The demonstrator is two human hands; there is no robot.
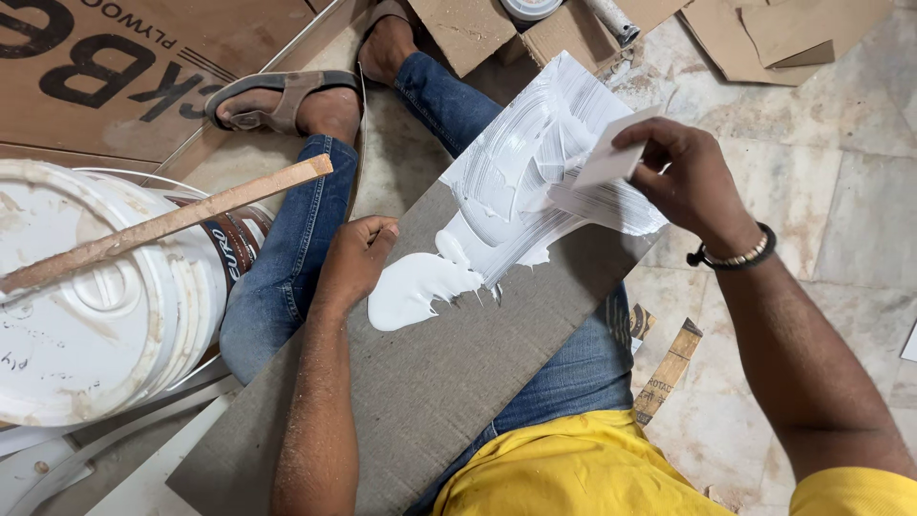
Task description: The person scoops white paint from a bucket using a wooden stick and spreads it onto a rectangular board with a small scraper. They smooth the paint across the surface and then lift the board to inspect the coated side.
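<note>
Yellow shirt cloth (573, 473) fills the bottom edge, and above it a grey rectangular board (430, 382) rests across the person's blue-jeaned legs (287, 258), its long axis running from 7 o'clock up to 1 o'clock.

At the board's far end the right hand (683, 177) pinches a small white flat card (611, 153) between thumb and fingers — a firm grasp, the card's lower edge set into the wet white paste (506, 191). From that grip the combed streaks fan out toward 8 o'clock, ending in a thick unspread blob (420, 287). So the blob lies down the board's long axis from the card, at about 8 o'clock from the right hand.

The left hand (353, 263) is much nearer the blob — its loosely curled fingers press on the board's left edge just beside the paste, holding nothing.

At 9 o'clock, well apart, sits a white plastic bucket (95, 306) with a wooden stick (172, 225) across its lid.
</note>
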